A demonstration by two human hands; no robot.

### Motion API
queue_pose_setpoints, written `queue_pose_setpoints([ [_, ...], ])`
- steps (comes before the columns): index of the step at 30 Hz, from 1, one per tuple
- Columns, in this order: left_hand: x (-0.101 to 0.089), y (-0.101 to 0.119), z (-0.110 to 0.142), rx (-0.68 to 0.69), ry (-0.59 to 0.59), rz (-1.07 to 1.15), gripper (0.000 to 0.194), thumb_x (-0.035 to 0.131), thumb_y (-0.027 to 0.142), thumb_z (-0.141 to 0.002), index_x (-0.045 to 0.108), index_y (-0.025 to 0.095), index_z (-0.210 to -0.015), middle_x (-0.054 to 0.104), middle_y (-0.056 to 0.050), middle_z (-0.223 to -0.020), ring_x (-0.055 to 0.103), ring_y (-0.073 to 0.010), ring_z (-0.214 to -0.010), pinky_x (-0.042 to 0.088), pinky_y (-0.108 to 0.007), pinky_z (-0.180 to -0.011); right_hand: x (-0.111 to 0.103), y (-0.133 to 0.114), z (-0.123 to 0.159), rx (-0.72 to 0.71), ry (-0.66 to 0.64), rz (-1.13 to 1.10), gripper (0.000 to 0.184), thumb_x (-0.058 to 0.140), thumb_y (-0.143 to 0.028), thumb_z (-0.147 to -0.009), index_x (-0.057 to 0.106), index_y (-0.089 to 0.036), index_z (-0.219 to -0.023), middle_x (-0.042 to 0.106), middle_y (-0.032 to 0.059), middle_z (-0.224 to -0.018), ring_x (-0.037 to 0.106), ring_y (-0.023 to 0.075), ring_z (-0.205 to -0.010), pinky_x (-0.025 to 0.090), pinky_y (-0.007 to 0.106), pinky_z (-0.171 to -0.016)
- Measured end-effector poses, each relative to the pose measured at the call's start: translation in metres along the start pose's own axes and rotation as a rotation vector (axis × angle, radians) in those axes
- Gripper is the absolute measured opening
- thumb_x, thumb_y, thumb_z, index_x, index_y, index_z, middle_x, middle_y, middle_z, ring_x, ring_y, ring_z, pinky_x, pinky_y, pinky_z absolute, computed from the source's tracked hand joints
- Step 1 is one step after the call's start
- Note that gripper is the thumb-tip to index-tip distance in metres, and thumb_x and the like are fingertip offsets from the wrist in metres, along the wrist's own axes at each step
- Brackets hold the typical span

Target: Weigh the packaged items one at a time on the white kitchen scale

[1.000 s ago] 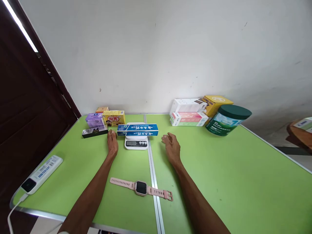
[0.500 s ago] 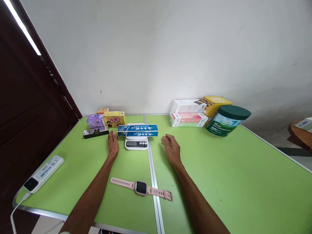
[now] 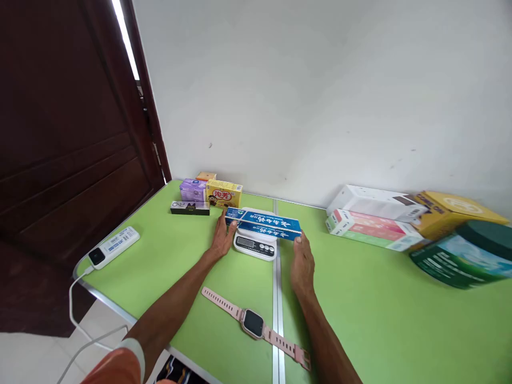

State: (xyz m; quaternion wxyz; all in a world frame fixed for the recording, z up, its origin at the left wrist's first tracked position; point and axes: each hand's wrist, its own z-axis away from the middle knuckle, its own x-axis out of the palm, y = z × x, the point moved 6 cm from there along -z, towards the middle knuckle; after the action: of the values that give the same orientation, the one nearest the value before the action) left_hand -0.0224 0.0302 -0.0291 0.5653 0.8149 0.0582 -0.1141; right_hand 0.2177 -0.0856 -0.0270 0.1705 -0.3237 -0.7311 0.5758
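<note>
A blue toothpaste box (image 3: pixel 272 226) lies lengthwise across the white digital scale (image 3: pixel 255 247), covering most of its platform. My left hand (image 3: pixel 222 236) grips the box's left end, thumb in front and fingers at the end face. Against the right end my right hand (image 3: pixel 303 262) presses with its fingers, partly hidden by the box and the hand itself. Whether the box is lifted off the platform I cannot tell. Nearer to me, a pink-strapped smartwatch (image 3: pixel 253 324) lies stretched out across the table seam.
Behind my left hand stand a yellow box (image 3: pixel 224 194), a purple box (image 3: pixel 192 189), an orange box (image 3: pixel 206 176) and a black box (image 3: pixel 190 208). At right are a white box (image 3: pixel 372 201), a pink-green box (image 3: pixel 372 229), a yellow carton (image 3: pixel 452 209) and a green tub (image 3: pixel 464 256). A power strip (image 3: pixel 114 248) lies left.
Both hands have closed in from either side onto the ends of the toothpaste box. The camera view has swung left, so the table's things appear farther right and tilted.
</note>
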Motion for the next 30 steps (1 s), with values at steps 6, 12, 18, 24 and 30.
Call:
queue_pose_setpoints([
  [6,0.0,0.008,0.006,-0.005,0.055,0.11,0.069,0.048,0.063,-0.101,0.048,0.017,-0.153,0.057,-0.019,-0.154,0.053,-0.0298,-0.145,0.036,-0.048,-0.126,-0.002,-0.004,0.007,-0.047,-0.011,0.083,0.069,0.043,-0.072,-0.1,0.061,-0.025,-0.147,0.058,0.0131,-0.155,0.043,0.0435,-0.151,0.029,0.073,-0.123],
  [12,-0.063,0.01,-0.002,-0.104,0.409,0.093,0.053,0.044,0.053,-0.106,0.049,0.019,-0.145,0.064,-0.018,-0.143,0.063,-0.0282,-0.131,0.047,-0.043,-0.115,0.05,-0.056,0.027,-0.107,-0.112,0.098,0.078,0.046,-0.076,-0.096,0.058,-0.022,-0.151,0.055,0.0166,-0.157,0.047,0.0406,-0.147,0.034,0.063,-0.122],
  [18,-0.171,-0.014,0.007,-0.309,0.853,-0.199,0.038,0.039,0.043,-0.109,0.05,0.016,-0.133,0.062,-0.02,-0.137,0.06,-0.0266,-0.13,0.045,-0.041,-0.114,0.154,-0.091,0.069,-0.179,-0.428,0.018,0.077,0.045,-0.077,-0.097,0.061,-0.021,-0.148,0.062,0.0156,-0.15,0.048,0.0372,-0.146,0.036,0.056,-0.121],
  [24,-0.205,-0.041,0.007,-0.403,0.894,-0.337,0.048,0.055,0.031,-0.099,0.047,0.008,-0.14,0.054,-0.028,-0.143,0.048,-0.0388,-0.143,0.032,-0.057,-0.122,0.21,-0.065,0.091,-0.064,-0.527,0.014,0.088,0.042,-0.083,-0.093,0.063,-0.013,-0.143,0.066,0.0198,-0.144,0.053,0.0392,-0.141,0.038,0.054,-0.119],
  [30,-0.196,-0.051,-0.012,-0.384,0.762,-0.459,0.067,0.054,0.036,-0.098,0.038,0.005,-0.155,0.05,-0.032,-0.151,0.045,-0.0427,-0.148,0.033,-0.059,-0.122,0.227,-0.042,0.075,-0.008,-0.536,0.045,0.102,0.045,-0.088,-0.088,0.05,-0.012,-0.155,0.057,0.0204,-0.155,0.045,0.0389,-0.15,0.032,0.055,-0.125],
])
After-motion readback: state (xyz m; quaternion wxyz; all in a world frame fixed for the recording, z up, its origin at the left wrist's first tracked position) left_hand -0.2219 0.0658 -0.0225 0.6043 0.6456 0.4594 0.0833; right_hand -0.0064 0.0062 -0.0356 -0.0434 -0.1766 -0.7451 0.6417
